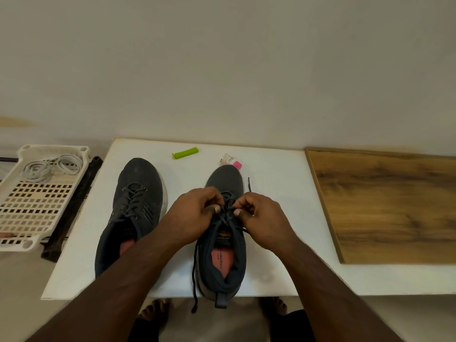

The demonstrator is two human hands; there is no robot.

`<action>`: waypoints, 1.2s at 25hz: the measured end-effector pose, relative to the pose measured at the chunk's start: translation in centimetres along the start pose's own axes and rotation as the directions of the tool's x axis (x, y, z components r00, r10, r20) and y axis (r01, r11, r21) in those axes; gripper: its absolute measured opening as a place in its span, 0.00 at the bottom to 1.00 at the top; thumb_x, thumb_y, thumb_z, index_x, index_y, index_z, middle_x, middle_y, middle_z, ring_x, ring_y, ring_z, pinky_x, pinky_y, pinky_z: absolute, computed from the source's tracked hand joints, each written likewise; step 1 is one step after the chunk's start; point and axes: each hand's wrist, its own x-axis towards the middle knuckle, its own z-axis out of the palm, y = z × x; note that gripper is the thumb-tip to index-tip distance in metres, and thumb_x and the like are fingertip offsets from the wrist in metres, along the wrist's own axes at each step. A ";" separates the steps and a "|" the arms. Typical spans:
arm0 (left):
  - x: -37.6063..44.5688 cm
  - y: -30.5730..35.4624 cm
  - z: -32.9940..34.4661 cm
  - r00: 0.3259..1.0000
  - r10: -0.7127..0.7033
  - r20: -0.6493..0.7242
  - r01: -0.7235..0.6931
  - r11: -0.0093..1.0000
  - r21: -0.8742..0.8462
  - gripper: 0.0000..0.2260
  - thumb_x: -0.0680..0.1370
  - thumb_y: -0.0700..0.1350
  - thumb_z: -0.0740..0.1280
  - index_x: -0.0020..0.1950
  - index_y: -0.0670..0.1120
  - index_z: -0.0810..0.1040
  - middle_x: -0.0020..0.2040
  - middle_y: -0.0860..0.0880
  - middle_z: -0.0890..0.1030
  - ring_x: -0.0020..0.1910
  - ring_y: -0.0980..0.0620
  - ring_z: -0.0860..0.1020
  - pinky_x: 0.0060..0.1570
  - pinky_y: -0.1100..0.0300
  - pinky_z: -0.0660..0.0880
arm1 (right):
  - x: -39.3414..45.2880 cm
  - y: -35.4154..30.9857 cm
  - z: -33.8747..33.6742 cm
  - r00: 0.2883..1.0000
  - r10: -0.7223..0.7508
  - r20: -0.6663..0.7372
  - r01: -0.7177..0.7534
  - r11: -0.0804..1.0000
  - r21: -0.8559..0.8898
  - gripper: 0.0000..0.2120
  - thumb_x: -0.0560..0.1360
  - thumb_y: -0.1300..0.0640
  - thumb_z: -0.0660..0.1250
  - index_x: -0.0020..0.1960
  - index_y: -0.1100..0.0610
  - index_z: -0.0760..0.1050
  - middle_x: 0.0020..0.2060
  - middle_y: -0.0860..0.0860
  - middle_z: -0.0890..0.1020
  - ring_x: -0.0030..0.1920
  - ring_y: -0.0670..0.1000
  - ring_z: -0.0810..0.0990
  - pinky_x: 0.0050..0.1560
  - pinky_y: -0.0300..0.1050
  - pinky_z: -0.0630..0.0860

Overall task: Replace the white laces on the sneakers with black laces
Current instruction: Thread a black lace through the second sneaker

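I see both hands, left hand [197,213] and right hand [261,215], pinching the black lace [228,213] over the right sneaker [224,245] (near the table's [283,243] front edge).

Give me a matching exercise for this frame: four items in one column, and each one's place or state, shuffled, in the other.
1. white laces
2. left shoe
3. right shoe
4. green clip

A. under both hands
B. coiled in the basket
C. by the table's far edge
D. laced black, untouched

Pairs: 1-B, 2-D, 3-A, 4-C. The left hand and right hand pinch its black lace.
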 end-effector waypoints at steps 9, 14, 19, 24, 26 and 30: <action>0.0 -0.3 -0.3 0.999 -0.043 0.031 0.045 0.998 -0.049 0.06 0.79 0.42 0.67 0.51 0.53 0.80 0.47 0.57 0.81 0.45 0.59 0.78 0.46 0.62 0.74 | 0.2 0.4 0.1 1.000 -0.001 0.000 0.001 1.000 0.014 0.04 0.77 0.56 0.70 0.49 0.47 0.81 0.42 0.42 0.82 0.45 0.45 0.82 0.51 0.51 0.82; 0.0 0.1 0.0 0.998 -0.058 -0.021 0.058 0.998 -0.006 0.05 0.81 0.42 0.64 0.48 0.52 0.76 0.44 0.55 0.80 0.43 0.57 0.77 0.41 0.64 0.70 | 0.1 0.1 0.2 1.000 -0.028 -0.010 0.028 1.000 -0.004 0.04 0.78 0.56 0.69 0.47 0.48 0.79 0.40 0.42 0.81 0.44 0.45 0.80 0.50 0.51 0.82; 0.0 0.1 -0.2 0.998 -0.070 -0.006 0.070 0.996 -0.049 0.04 0.81 0.43 0.64 0.49 0.52 0.75 0.46 0.55 0.79 0.43 0.58 0.77 0.41 0.64 0.70 | 0.1 -0.1 0.4 0.999 -0.029 -0.018 0.029 0.999 0.013 0.05 0.79 0.57 0.67 0.45 0.49 0.78 0.40 0.43 0.80 0.44 0.47 0.80 0.50 0.53 0.82; 0.0 -0.2 -0.4 0.996 -0.091 0.007 0.091 0.996 -0.007 0.04 0.79 0.44 0.67 0.49 0.52 0.79 0.46 0.57 0.81 0.46 0.60 0.78 0.47 0.61 0.74 | 0.1 -0.1 0.3 1.000 -0.022 -0.001 0.022 0.999 0.039 0.04 0.78 0.57 0.69 0.48 0.48 0.80 0.43 0.43 0.82 0.46 0.45 0.81 0.52 0.50 0.82; -0.1 -0.1 -0.3 0.998 -0.059 -0.002 0.059 0.998 -0.004 0.04 0.80 0.43 0.65 0.48 0.52 0.77 0.45 0.55 0.80 0.44 0.58 0.77 0.45 0.59 0.74 | 0.0 -0.3 0.6 0.999 -0.049 -0.021 0.048 0.999 -0.009 0.05 0.80 0.57 0.66 0.47 0.49 0.77 0.41 0.44 0.80 0.44 0.46 0.79 0.50 0.50 0.81; 0.0 0.0 -0.2 0.998 -0.060 -0.006 0.060 0.998 0.001 0.04 0.81 0.44 0.63 0.48 0.52 0.75 0.45 0.54 0.79 0.43 0.56 0.77 0.42 0.59 0.71 | 0.1 -0.4 1.0 0.998 -0.039 -0.046 0.038 0.999 -0.027 0.05 0.81 0.57 0.63 0.47 0.49 0.73 0.41 0.45 0.79 0.43 0.47 0.79 0.49 0.49 0.80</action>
